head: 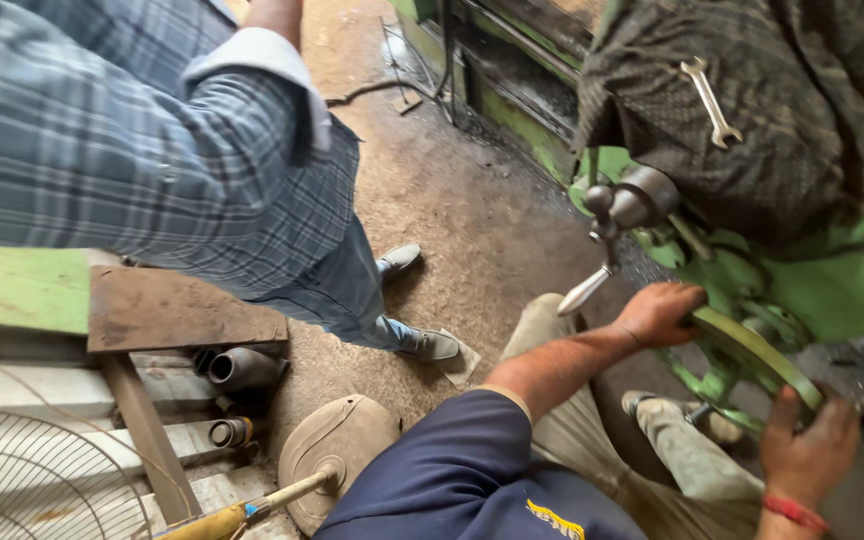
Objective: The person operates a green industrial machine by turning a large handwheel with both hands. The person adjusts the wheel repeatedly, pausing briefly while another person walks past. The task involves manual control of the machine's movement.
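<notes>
My left hand (657, 312) grips the upper rim of a green handwheel (752, 350) on a green machine (842, 290). Lower down the same rim, my right hand (807, 445), with a red thread at the wrist, is closed on it. A metal lever with a ball knob (602, 250) juts out just above my left hand. My blue sleeve and khaki trouser legs fill the bottom middle.
Another person in a plaid shirt and jeans (202, 170) stands close on the left. A wrench (709, 100) lies on a dark cloth over the machine. Pipes (237, 368), a wooden plank (182, 310), a fan grille (32, 480) and a round base (337, 445) crowd the lower left.
</notes>
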